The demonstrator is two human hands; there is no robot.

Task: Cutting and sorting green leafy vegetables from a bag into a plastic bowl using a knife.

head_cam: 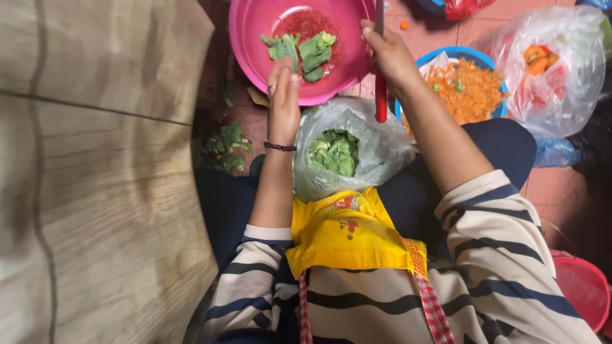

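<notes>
Currently | left hand (284,95) fingers pinching green leaf pieces (285,48) over pink basin (255,38) | right hand (387,54) fingers gripping red-handled knife (380,95)

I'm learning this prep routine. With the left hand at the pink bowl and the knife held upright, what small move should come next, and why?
Probably let go of the green leaf pieces into the pink bowl. The left hand is at the bowl's near rim, fingertips on the leaves, while the right hand holds the red-handled knife clear, and more leaves sit in the clear bag.
</notes>
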